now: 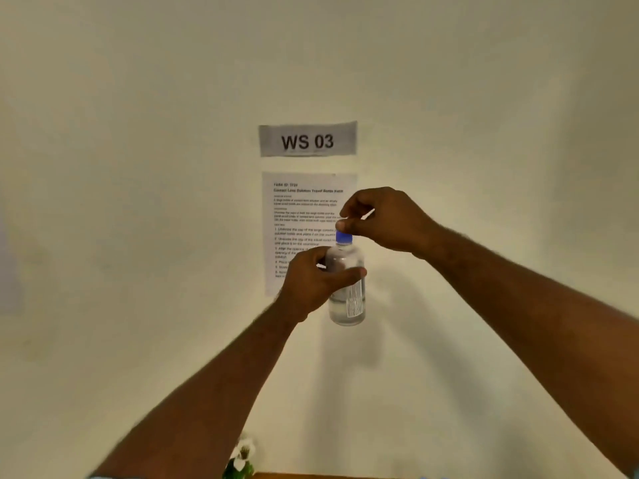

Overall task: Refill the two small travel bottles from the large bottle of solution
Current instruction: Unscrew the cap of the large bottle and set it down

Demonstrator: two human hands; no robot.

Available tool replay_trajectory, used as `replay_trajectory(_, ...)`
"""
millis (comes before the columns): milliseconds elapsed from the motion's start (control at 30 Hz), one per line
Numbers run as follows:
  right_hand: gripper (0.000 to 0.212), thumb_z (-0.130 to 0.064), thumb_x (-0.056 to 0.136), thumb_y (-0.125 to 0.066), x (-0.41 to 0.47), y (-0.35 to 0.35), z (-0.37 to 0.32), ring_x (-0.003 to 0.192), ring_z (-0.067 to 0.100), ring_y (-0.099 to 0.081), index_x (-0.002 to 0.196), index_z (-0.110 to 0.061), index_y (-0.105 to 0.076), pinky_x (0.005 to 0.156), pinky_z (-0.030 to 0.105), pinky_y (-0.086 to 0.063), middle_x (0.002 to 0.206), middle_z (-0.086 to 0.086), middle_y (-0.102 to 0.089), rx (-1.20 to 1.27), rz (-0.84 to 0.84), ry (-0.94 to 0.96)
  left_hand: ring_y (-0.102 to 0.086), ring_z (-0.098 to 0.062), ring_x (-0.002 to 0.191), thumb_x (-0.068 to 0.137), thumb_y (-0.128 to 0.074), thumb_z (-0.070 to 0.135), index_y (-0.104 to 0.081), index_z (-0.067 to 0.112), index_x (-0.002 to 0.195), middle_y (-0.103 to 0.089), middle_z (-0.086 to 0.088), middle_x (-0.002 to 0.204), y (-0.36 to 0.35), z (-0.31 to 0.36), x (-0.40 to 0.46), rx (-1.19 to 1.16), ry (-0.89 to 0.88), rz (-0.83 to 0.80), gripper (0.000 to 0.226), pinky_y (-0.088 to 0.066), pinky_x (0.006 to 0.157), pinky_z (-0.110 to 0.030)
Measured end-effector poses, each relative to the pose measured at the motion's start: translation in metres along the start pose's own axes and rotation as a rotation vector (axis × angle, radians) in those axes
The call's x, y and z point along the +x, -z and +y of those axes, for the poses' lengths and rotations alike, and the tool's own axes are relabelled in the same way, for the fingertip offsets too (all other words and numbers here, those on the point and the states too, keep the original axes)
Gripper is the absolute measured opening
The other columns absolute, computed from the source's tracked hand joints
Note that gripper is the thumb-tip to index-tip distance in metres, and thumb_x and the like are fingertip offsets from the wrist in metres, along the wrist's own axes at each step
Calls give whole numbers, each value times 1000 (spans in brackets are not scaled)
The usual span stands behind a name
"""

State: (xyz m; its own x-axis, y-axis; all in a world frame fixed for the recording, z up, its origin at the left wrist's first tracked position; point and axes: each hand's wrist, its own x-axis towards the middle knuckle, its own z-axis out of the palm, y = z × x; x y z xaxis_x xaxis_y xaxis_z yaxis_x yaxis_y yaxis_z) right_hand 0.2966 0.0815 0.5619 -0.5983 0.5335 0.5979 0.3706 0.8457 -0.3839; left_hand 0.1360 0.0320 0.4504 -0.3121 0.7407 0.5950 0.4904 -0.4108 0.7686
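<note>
Pinching the blue plastic screw cap [344, 237] between thumb and curled fingertips, the right hand [383, 221] sits directly on top of a clear plastic bottle of colourless solution [346, 285], which is held upright in mid-air at arm's length. Just below that hand, the left hand [313, 280] wraps the bottle's upper body, thumb across the front and fingers curled behind, so that the neck and shoulder show above it and the lower body with its white printed label hangs free beneath. Judging by this paired grip, the step in hand is the unscrewing of the cap, an early stage of the refill; whether this is the large bottle or one of the travel bottles cannot be settled from this view, and no other bottle is in sight. The cap appears seated on the neck, though how far it is loosened cannot be told. The next move would call for a firm counter-hold by the lower hand while the upper hand twists, with the bottle kept vertical to avoid spilling. Behind both hands, a white printed instruction sheet [304, 209] is fixed to the cream wall [138, 202], with a grey sign reading "WS 03" [307, 139] above it. Far below the hands, a white flower with green leaves [242, 458] meets a strip of brown wooden surface [311, 476].
</note>
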Motion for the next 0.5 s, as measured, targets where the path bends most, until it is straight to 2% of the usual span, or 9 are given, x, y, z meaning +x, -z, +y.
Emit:
replay_trajectory(100,27,-41,76,-83,2,23,-15,90,15,-67,90,-20,-74,81,32,-55,93,-6,-73,-25,27,16,-75,-23,95,56,-87,59,-71,36,91,-77,5,101,-4,31,10,13,-18,-1,45,-62,88,-51)
replay_trajectory(167,27,-38,73,-86,3,36,-20,84,13,-68,88,-18,-74,75,29,-54,86,-7,-73,-30,45,23,-75,-21,93,54,-85,63,-72,38,88,-77,8,98,-7,46,14,15,-30,0,44,-63,85,-51)
replay_trajectory(267,23,-29,72,-89,3,52,-21,79,10,-69,87,-18,-76,70,24,-53,82,-9,-73,17,43,19,-77,-19,84,54,-86,64,-75,29,90,-78,5,91,-10,59,18,21,-26,-19,52,-66,77,-49)
replay_trajectory(400,17,-11,77,-84,-1,62,-15,80,7,-72,90,-16,-75,69,19,-51,82,-7,-75,162,-12,29,-78,-16,77,51,-87,64,-76,30,85,-79,3,88,-14,67,17,14,-25,-34,49,-67,68,-43)
replay_trajectory(500,19,0,83,-76,-4,65,-8,92,13,-73,98,-11,-71,78,24,-59,94,2,-77,258,-86,34,-78,-15,75,51,-88,62,-77,32,79,-80,3,85,-15,68,17,17,-36,-61,43,-67,65,-38)
